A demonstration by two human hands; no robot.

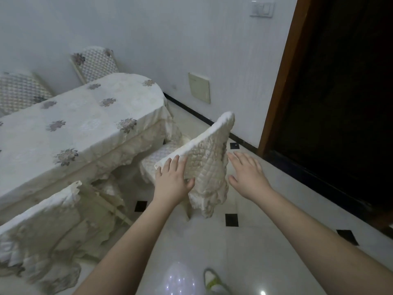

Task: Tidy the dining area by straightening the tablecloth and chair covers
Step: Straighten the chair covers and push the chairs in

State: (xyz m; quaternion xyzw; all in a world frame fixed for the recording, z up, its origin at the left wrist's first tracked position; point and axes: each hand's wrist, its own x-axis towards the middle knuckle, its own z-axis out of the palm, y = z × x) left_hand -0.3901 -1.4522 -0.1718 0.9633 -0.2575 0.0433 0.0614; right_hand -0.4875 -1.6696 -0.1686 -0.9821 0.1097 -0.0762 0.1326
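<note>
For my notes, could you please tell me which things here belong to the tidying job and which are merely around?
Job:
left hand on the chair cover
right hand beside it
tablecloth
near chair cover

Around:
wall switch
wall plate
shoe

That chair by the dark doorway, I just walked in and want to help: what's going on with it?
A person is straightening the quilted chair cover on the chair backrest. The left hand rests flat against the backrest near its top edge, thumb against the back side, fingers straight. The right hand is open just beside the cover's right edge. The tablecloth on the table beside it lies spread.
</note>
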